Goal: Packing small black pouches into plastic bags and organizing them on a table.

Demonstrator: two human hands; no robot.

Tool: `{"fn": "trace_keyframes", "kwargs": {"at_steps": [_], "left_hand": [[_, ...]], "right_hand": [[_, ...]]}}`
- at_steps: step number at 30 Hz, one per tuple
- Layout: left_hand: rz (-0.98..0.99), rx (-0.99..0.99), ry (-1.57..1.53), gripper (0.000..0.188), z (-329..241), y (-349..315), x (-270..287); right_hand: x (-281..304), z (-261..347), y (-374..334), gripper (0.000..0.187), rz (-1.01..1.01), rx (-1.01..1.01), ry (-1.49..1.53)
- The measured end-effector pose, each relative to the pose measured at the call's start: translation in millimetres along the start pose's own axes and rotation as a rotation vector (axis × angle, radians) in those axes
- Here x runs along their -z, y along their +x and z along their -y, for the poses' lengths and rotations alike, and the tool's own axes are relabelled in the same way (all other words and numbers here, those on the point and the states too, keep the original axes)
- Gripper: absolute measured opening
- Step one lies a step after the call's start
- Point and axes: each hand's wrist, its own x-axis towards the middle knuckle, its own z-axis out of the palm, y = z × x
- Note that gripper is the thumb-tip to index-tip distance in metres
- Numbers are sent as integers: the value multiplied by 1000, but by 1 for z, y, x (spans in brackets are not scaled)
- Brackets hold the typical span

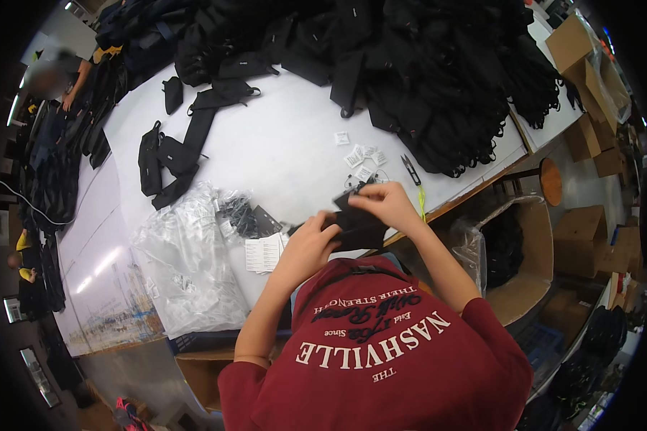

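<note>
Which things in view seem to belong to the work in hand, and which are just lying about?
Probably the job's:
- black fabric pouch, at left hand
- dark flat piece, at right hand
- small white square packets
- white rectangular printed slips

Probably just lying about:
- brown cardboard box
- round brown wooden stool

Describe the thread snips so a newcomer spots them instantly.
On the broad white table, find the large heap of black fabric pouches. Below it in the picture, near the table's edge, lie slim dark snips; unlike the square white packets leftward, they trail yellow-green cord.
</note>
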Motion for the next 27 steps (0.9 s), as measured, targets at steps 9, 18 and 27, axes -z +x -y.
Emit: {"fn": "trace_keyframes", "kwargs": {"at_steps": [9,18,27], "left_hand": [[220,-59,-89,20,-4,44,-15],[-111,485,-495,20,87,164,-73],[-531,362,59,28,123,187,-135]], "right_hand": [[44,-9,-6,33,502,-59,-244],[85,-43,10,24,574,-44,-302],[136,-66,17,18,397,207,-457]]}}
